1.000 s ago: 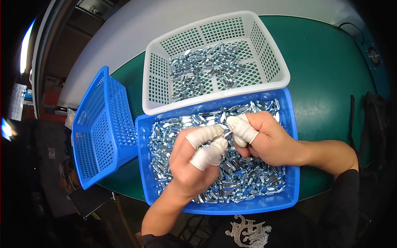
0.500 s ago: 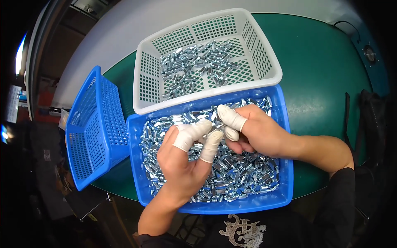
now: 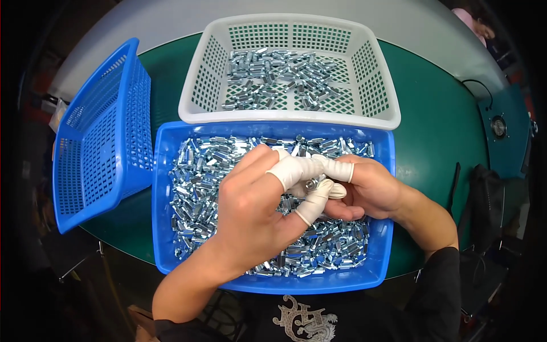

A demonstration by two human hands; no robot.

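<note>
Over a blue tray (image 3: 159,196) heaped with small shiny metal hex standoffs (image 3: 196,214), my two hands meet at the fingertips. White rubber finger cots cover several of the fingertips. My left hand (image 3: 248,196) pinches one hex standoff (image 3: 311,184) between thumb and fingers, its round end showing. From the other side, my right hand (image 3: 373,185) closes thumb and fingers on the same piece. The fingers hide most of that standoff, and whether anything else lies within my right hand cannot be seen.
Beyond the blue tray stands a white perforated basket (image 3: 290,117) with more standoffs inside. A blue perforated basket (image 3: 122,131) leans tilted at the left. The green table (image 3: 427,137) carries a teal box-like device (image 3: 501,134) at the right, near a black bag (image 3: 484,199).
My view has shifted, so the baskets appear straighter. My left hand has turned and come closer to the right, its fingers now wrapping over the standoff.
</note>
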